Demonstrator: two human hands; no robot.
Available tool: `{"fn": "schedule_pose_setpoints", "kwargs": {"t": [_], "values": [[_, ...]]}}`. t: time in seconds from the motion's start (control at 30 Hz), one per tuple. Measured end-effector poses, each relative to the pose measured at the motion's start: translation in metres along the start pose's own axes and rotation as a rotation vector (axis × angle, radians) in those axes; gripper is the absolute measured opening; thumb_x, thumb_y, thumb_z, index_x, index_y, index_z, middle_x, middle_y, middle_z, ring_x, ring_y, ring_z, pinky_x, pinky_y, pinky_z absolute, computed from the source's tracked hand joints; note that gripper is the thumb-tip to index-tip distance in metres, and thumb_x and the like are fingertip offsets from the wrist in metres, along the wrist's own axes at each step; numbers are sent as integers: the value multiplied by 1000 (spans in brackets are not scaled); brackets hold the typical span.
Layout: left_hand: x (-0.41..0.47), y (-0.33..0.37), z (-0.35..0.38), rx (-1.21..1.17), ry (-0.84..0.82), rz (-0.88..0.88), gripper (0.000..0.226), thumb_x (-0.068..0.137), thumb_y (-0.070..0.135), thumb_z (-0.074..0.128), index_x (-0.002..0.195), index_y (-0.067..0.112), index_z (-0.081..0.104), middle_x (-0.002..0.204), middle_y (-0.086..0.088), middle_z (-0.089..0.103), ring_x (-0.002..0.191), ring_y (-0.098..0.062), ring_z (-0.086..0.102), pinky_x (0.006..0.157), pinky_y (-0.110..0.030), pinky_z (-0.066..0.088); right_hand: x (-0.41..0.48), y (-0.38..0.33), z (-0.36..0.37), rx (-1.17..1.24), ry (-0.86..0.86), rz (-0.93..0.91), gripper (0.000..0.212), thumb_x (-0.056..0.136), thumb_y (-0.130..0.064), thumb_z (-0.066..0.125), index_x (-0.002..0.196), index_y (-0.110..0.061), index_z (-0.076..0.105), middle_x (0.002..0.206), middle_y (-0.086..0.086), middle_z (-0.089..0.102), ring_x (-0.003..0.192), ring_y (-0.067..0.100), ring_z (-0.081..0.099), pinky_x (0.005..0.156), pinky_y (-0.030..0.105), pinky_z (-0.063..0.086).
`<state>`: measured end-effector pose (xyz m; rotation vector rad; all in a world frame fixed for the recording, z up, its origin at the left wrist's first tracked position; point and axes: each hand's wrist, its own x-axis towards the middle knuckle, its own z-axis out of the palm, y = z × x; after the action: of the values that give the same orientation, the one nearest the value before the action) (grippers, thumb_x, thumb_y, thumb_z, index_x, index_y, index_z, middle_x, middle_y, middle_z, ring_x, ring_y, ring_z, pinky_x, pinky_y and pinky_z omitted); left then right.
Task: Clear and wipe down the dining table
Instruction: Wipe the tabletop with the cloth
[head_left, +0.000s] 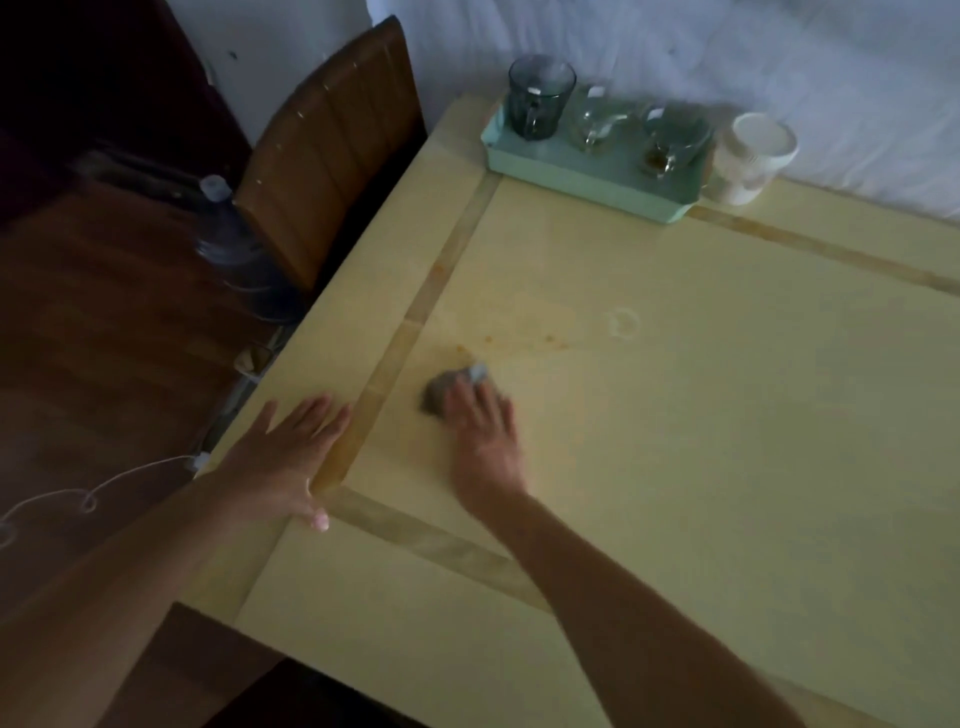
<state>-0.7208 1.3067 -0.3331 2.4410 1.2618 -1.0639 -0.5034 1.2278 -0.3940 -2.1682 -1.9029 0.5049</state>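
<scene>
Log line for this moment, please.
left hand flat on table edge | right hand presses cloth | stains ahead | tray of glasses far corner

A pale yellow table (675, 415), framed by a tan inlaid band (415, 306), shows orange-brown stains (488, 340) and a whitish ring (623, 323). A grey-brown cloth (439, 395), light blue at one corner, lies at eight o'clock of that ring. At twelve o'clock a mint-green tray (587, 176) bears a smoky blue-grey mug (540, 93), with a white cup (753, 156) at one o'clock and a dark brown grooved chair (322, 156) at ten.
</scene>
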Motion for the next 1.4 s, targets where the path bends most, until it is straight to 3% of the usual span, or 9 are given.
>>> {"fn": "schedule_pose_setpoints", "kwargs": {"t": [0.2, 0.27, 0.43, 0.57, 0.83, 0.93, 1.13, 1.23, 1.4], "values": [[23, -4, -68, -121, 131, -57, 85, 84, 54, 56, 150, 24, 12, 158, 6, 14, 147, -16, -1, 118, -47, 1, -16, 21, -2, -180, -86, -424, 63, 79, -22, 29, 142, -19, 32, 152, -1, 33, 139, 21, 33, 114, 48, 24], [46, 0, -84, -229, 200, -57, 80, 90, 52, 47, 151, 19, 7, 160, 3, 8, 148, -17, -2, 118, -47, 0, -3, 73, -21, -171, -24, -215, 68, 75, -18, 32, 143, -17, 32, 153, 0, 27, 139, 23, 32, 110, 52, 30], [95, 24, -104, -271, 198, -84, 70, 97, 50, 21, 150, 15, -9, 160, -3, -9, 147, -20, -8, 119, -46, -3, 13, 188, -86, -44, 155, 472, 72, 84, 0, 38, 149, -18, 14, 159, 0, 4, 147, 19, 0, 116, 50, 0], [112, 31, -100, -317, 168, -88, 68, 97, 52, 12, 151, 12, -3, 160, -5, -5, 148, -18, -4, 119, -46, -1, 60, 195, -95, -19, 213, 695, 68, 85, -2, 38, 148, -17, 16, 159, 2, 6, 146, 25, 2, 117, 48, 4], [118, 23, -107, -354, 133, -98, 57, 100, 44, 8, 151, 18, 8, 160, 3, 3, 147, -9, 0, 118, -43, -4, 102, 41, -32, -18, -16, -156, 68, 80, -23, 17, 148, -22, 20, 158, 0, 12, 146, 24, 5, 118, 44, 5], [116, 22, -110, -330, 139, -126, 56, 100, 42, 6, 151, 20, 12, 160, 4, 7, 146, -7, 5, 119, -42, -3, 99, 55, -35, -114, 9, -426, 64, 82, -14, 40, 145, -21, 29, 155, -3, 26, 144, 20, 22, 115, 50, 22], [114, 19, -111, -258, 186, -94, 59, 98, 43, 1, 150, 19, 14, 159, 4, 12, 145, -9, 15, 120, -40, -1, 118, 205, -107, -91, 196, 246, 79, 74, 7, 41, 139, -37, 31, 155, -9, 15, 145, 14, 4, 110, 61, 12], [116, 16, -107, -219, 186, -61, 58, 99, 44, 2, 151, 18, 8, 159, 4, 7, 146, -8, 7, 120, -40, -1, 129, 235, -123, -25, 292, 653, 72, 76, 5, 43, 141, -23, 28, 154, -2, 18, 144, 20, 7, 115, 56, 7], [117, 16, -106, -166, 194, -41, 55, 100, 37, 4, 151, 15, 4, 160, 0, 4, 147, -10, 4, 121, -41, -1, 210, 156, -95, -24, 262, 546, 69, 83, -3, 43, 146, -15, 18, 156, 5, 14, 145, 27, 8, 117, 48, 8]]}}
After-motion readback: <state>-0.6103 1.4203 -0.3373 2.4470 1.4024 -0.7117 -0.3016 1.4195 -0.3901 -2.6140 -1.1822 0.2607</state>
